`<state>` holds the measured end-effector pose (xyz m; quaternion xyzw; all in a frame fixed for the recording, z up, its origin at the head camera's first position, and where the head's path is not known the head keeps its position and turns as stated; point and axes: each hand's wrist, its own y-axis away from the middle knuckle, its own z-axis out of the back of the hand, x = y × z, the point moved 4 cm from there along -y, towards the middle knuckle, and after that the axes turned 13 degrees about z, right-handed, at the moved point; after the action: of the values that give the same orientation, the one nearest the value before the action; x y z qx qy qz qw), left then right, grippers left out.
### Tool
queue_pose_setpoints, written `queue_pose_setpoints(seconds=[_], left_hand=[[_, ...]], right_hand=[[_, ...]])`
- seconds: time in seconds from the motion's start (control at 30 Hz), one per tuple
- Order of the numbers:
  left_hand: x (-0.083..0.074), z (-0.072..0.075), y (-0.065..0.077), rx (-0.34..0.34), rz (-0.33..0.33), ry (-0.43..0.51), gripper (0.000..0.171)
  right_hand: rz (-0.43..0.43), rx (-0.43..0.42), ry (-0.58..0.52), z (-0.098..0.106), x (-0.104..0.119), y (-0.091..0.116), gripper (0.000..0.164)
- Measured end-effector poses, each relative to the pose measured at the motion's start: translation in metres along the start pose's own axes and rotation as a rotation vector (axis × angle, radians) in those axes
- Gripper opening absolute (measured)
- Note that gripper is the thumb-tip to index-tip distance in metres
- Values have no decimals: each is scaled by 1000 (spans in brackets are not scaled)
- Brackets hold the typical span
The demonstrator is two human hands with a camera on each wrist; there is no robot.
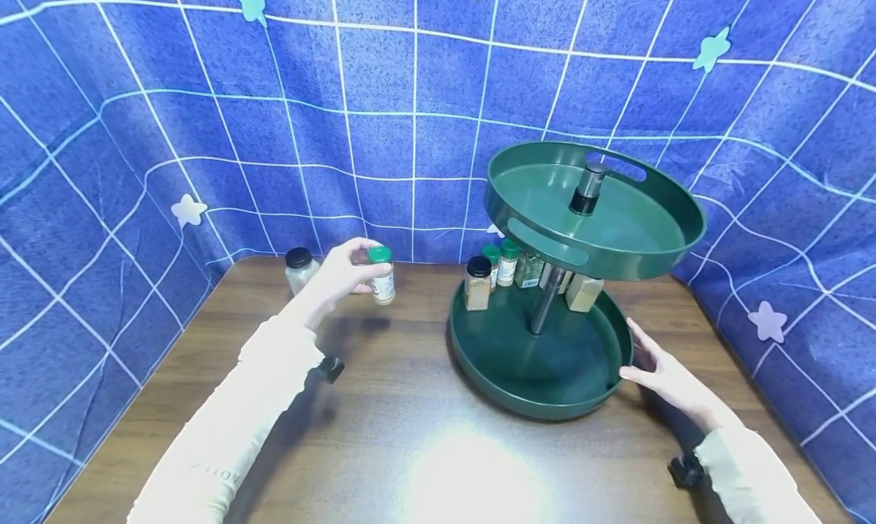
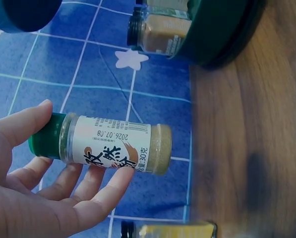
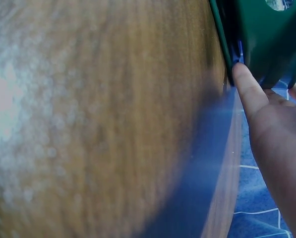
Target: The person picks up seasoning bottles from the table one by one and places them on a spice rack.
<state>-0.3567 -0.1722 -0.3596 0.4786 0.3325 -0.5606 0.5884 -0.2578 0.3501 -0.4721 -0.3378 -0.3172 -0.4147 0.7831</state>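
My left hand [image 1: 342, 271] holds a spice jar [image 1: 382, 277] with a green lid above the table at the left. Seen close in the left wrist view, the jar [image 2: 119, 144] has a white label and tan powder, with the thumb near its lid and the fingers along its side. My right hand [image 1: 660, 368] touches the right rim of the lower tray [image 1: 530, 410] of a dark green two-tier rack, thumb and fingers spread against its outer edge. Several spice jars stand along the back of that tray, among them a black-capped jar [image 1: 477, 284].
Another jar [image 1: 299, 269] with a black cap stands at the back left of the wooden table [image 1: 383, 417], partly behind my left hand. The rack's upper tray [image 1: 636, 262] overhangs the lower one around a metal post [image 1: 547, 303]. A blue curtain [image 1: 383, 159] hangs behind.
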Motion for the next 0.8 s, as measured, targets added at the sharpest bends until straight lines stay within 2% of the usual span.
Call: queue_pose_setpoints(seconds=[0.47,0.8], left_hand=[[-21,-22,-4,38,-32,-7,48],[-30,-41,-9,94,-40,42,45]], right_hand=[[-6,0,17,1,-2,1,81],[-7,-4,24,0,-2,1,80]])
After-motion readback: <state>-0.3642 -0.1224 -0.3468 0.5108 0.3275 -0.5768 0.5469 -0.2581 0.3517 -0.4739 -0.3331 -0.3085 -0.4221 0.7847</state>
